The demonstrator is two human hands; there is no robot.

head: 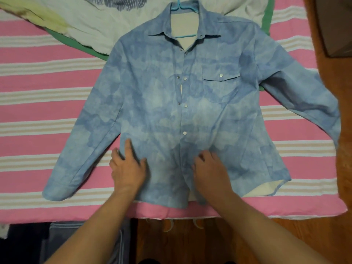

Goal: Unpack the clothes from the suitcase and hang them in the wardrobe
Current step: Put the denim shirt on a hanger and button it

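A light blue cloud-patterned shirt (162, 103) with snap buttons lies spread flat on the bed, front up, sleeves out to both sides. A turquoise hanger (183, 8) sits inside its collar, with the hook sticking out at the top. My left hand (128, 168) rests flat on the shirt's lower left front, fingers spread. My right hand (209, 168) lies on the lower front beside the button placket, its fingers curled into the cloth. The suitcase and wardrobe are out of view.
The bed carries a pink and white striped sheet (38, 88). A white quilt with a green border (91, 31) lies at the top left. Wooden floor (171, 241) shows below the bed edge, with dark fabric (66, 241) at the bottom left.
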